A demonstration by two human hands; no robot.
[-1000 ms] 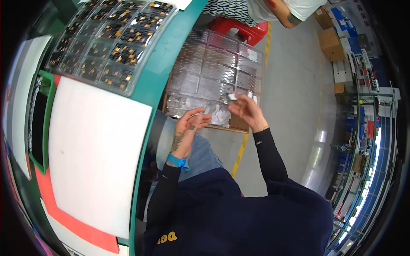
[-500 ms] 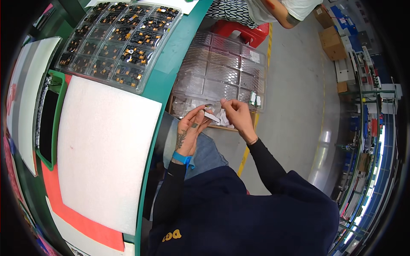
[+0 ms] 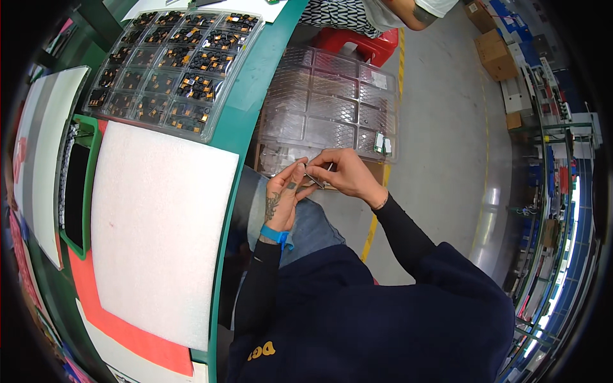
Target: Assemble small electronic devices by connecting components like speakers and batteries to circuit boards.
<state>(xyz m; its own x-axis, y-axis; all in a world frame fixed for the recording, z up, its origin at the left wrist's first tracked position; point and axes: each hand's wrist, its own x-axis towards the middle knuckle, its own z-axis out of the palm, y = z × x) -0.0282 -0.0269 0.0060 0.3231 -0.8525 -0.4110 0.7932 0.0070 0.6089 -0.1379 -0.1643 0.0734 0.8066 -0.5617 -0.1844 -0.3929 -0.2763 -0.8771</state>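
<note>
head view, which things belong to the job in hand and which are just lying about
Likely in the job:
small thin piece in left hand, right hand at it
green-and-white pieces
clear divided tray

Apparently just lying about:
white sheet
green bin
cardboard box

The fisheye (head-worn) looks down on left hand point(image 3: 281, 196) and right hand point(image 3: 350, 175).

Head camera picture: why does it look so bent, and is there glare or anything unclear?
In the head view, the fisheye lens bows the white sheet and shelves and leaves black corners; glare streaks the grey floor and glints off the clear plastic tray; also in the head view, the small part at the left hand and right hand is too tiny to make out.
</note>
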